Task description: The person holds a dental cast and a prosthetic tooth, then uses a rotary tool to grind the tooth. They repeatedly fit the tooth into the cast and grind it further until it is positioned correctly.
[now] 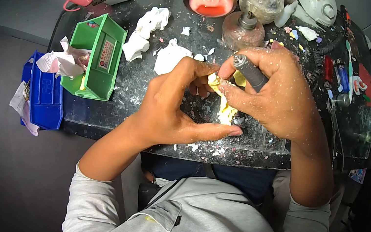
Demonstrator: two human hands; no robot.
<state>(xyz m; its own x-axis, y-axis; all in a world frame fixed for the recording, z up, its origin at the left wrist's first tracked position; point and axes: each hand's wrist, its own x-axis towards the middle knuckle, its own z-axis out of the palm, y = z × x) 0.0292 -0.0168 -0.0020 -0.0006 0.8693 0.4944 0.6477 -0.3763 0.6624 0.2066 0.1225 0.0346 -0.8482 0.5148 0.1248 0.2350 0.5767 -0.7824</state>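
Note:
A jagged yellow plaster piece [226, 111] is between my hands, above the front of the black table. My left hand [168, 100] is around it, index finger at its upper end and thumb stretched out by its lower end; the other fingers curl partly out of sight behind. In my right hand [281, 91] is a dark rotary handpiece [251, 74], its ribbed end pointing up and left. The right thumb touches the yellow piece. My right palm hides the handpiece's working tip. White dust specks cover the right hand.
Chips and dust litter the black table [147, 109]. Crumpled white tissue [172, 56], a glass spirit lamp [243, 32] and a bowl of pink liquid [210, 2] lie beyond my hands. Green bin [102, 79] and blue bin [47, 96] are left; a blue lighter [343, 76] is right.

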